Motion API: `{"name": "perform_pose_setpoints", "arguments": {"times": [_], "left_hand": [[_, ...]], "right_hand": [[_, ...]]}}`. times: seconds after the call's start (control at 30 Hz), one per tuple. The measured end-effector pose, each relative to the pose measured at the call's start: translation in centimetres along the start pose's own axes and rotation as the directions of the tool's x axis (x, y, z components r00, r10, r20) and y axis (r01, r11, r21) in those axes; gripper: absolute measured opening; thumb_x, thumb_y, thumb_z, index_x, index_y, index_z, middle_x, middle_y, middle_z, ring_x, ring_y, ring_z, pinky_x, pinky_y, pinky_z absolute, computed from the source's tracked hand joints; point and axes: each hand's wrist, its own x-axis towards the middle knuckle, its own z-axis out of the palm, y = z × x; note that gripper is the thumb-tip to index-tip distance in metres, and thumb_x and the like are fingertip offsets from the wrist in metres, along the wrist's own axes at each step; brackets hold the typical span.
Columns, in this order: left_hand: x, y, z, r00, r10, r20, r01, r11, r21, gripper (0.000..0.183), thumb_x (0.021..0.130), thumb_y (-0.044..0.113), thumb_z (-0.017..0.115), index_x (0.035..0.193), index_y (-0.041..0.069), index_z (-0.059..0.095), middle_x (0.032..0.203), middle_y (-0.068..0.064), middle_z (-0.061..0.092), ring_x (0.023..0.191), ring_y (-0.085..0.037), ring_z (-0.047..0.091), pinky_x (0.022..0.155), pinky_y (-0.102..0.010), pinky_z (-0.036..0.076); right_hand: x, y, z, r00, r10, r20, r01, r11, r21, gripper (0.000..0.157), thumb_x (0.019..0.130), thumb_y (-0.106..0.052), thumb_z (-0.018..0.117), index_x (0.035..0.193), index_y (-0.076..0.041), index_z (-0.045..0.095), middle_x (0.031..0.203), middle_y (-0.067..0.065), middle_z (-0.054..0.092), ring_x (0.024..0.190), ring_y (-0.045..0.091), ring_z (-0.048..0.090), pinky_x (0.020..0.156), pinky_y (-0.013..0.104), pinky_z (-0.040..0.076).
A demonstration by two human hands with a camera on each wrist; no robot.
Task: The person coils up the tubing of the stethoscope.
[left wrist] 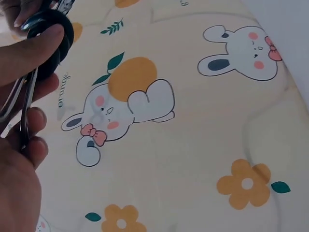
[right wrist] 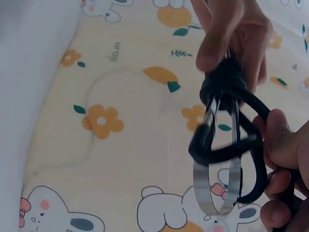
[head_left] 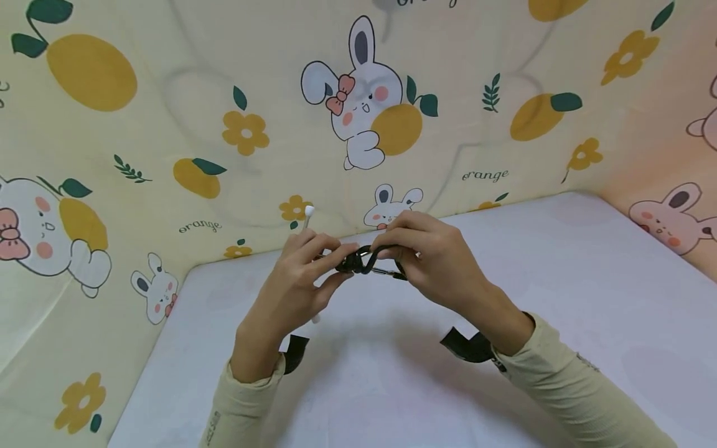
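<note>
My left hand (head_left: pixel 297 274) holds a pair of metal tongs (right wrist: pixel 202 183) near the middle. The thumb and fingers press on a black cord (right wrist: pixel 223 84) wound round both arms of the tongs. One white tip (head_left: pixel 309 211) stands above the left hand. In the right wrist view, the bent end of the tongs points towards the camera, with loose loops of cord round it. My right hand (head_left: pixel 439 261) pinches a length of this cord beside the bent end. Both hands are raised above the table, close together. Fingers hide part of the tongs and cord.
Below the hands is a white tabletop (head_left: pixel 381 386). A cream curtain (head_left: pixel 269 199) printed with rabbits, oranges and flowers stands behind it and at the sides. Black straps (head_left: pixel 295 353) hang at both wrists, by the beige sleeves (head_left: pixel 560 379).
</note>
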Motion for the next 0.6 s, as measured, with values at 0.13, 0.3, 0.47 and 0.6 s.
{"name": "perform_pose_setpoints", "arguments": {"times": [0.13, 0.3, 0.47, 0.6], "left_hand": [[0.2, 0.4, -0.3, 0.999, 0.015, 0.036, -0.015, 1.0, -0.001, 0.036, 0.08, 0.015, 0.083, 0.115, 0.012, 0.075, 0.098, 0.001, 0.068, 0.087, -0.016, 0.051, 0.078, -0.032, 0.038], [0.4, 1.2, 0.0, 0.994, 0.038, 0.098, -0.042, 0.998, 0.036, 0.036, 0.084, 0.018, 0.08, 0.118, 0.013, 0.074, 0.098, 0.003, 0.066, 0.092, -0.016, 0.053, 0.078, -0.031, 0.038], [0.6, 2.0, 0.3, 0.991, -0.034, 0.126, 0.027, 0.998, 0.058, 0.04, 0.082, 0.024, 0.082, 0.118, 0.01, 0.073, 0.101, 0.002, 0.065, 0.099, -0.018, 0.055, 0.085, -0.034, 0.041], [0.7, 2.7, 0.7, 0.993, -0.106, 0.056, 0.103, 0.993, 0.061, 0.042, 0.078, 0.033, 0.085, 0.112, 0.01, 0.074, 0.099, 0.0, 0.066, 0.098, -0.02, 0.056, 0.084, -0.036, 0.039]], "right_hand": [[-0.1, -0.1, -0.1, 1.0, 0.014, 0.023, -0.014, 1.0, 0.017, 0.011, 0.079, -0.007, 0.082, 0.088, -0.012, 0.078, 0.088, -0.001, 0.068, 0.083, 0.01, 0.064, 0.069, 0.01, 0.046], [-0.5, -0.2, 0.3, 0.999, -0.022, 0.032, 0.022, 1.0, 0.004, 0.01, 0.079, -0.009, 0.083, 0.088, -0.009, 0.078, 0.087, 0.0, 0.068, 0.082, 0.012, 0.063, 0.067, 0.015, 0.05], [-0.6, -0.4, 0.8, 1.0, -0.016, 0.001, 0.016, 1.0, -0.002, 0.011, 0.078, -0.009, 0.083, 0.088, -0.008, 0.078, 0.086, 0.0, 0.068, 0.078, 0.011, 0.063, 0.072, 0.016, 0.052], [-0.6, -0.6, 1.2, 1.0, -0.025, -0.001, 0.025, 1.0, 0.013, 0.011, 0.078, -0.007, 0.082, 0.088, -0.008, 0.078, 0.086, 0.0, 0.067, 0.079, 0.011, 0.063, 0.075, 0.02, 0.054]]}}
